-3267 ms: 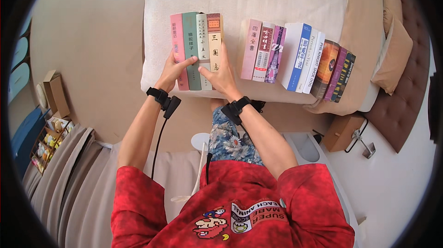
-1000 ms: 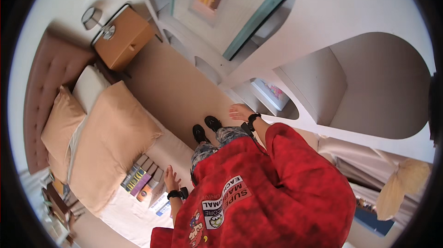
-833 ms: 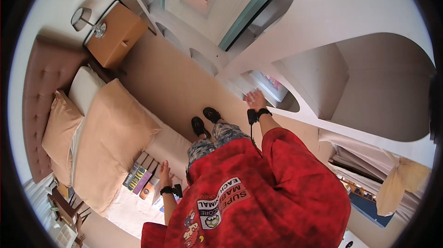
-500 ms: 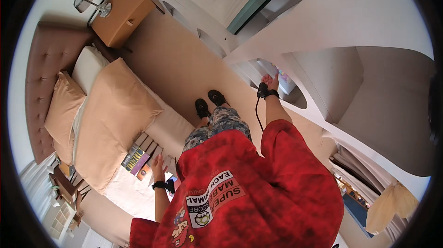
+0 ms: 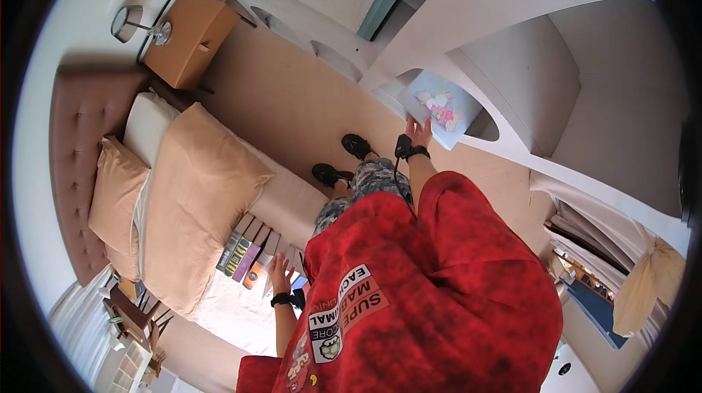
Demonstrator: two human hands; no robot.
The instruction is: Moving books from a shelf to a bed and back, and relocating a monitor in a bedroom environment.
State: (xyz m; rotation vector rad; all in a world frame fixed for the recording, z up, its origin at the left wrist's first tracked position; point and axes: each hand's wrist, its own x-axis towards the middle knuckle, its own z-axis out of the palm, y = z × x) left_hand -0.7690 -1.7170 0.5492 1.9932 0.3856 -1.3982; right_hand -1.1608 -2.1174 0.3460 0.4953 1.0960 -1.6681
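Note:
My right hand (image 5: 418, 134), with a black strap and small device on its wrist, is at the near left edge of a light blue flat thing with cartoon figures (image 5: 442, 109). That thing sticks out of a rounded opening in the white shelf unit (image 5: 504, 119); whether it is a book or a box cannot be told. The fingers appear closed on its edge, though the thumb is hard to see. My left hand (image 5: 278, 274), also strapped, is open beside a row of books (image 5: 245, 250) on the bed, holding nothing.
The bed (image 5: 241, 312) with tan bedding (image 5: 201, 195) and pillows is on the left. A brown nightstand (image 5: 191, 38) with a lamp (image 5: 131, 24) stands beyond it. Large curved shelf openings line the right side. My shoes (image 5: 356, 146) are on the beige floor.
The light blue thing has come out of the shelf opening, its picture now facing up. My right hand has shifted slightly left with it. My view has turned; the left hand stays by the books.

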